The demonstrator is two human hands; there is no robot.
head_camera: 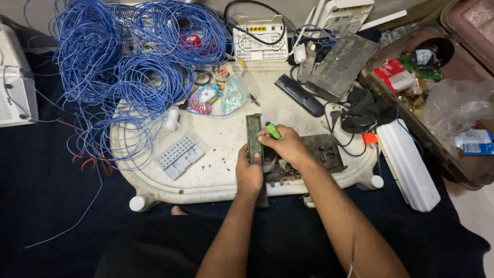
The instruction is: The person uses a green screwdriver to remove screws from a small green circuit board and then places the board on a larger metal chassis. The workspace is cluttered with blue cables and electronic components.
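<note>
Your left hand grips the lower end of a long narrow green circuit board, holding it upright on its long axis over the white surface. Your right hand is closed around a green-handled tool, whose tip meets the board's right edge near its middle.

Landmark is the circuit board:
- Just right of it, under your right wrist, lies a dark open device shell with its insides showing.
- Left of it, a small clear parts box sits on the surface.
- Up and left, a big tangle of blue wire spills over the surface edge.
- Above it, a few small plastic bags and a black remote.
- Further up, a white router and a grey metal cover.
- Far right, a long white casing, well apart from the board.

A dark cloth lies under the surface.
</note>
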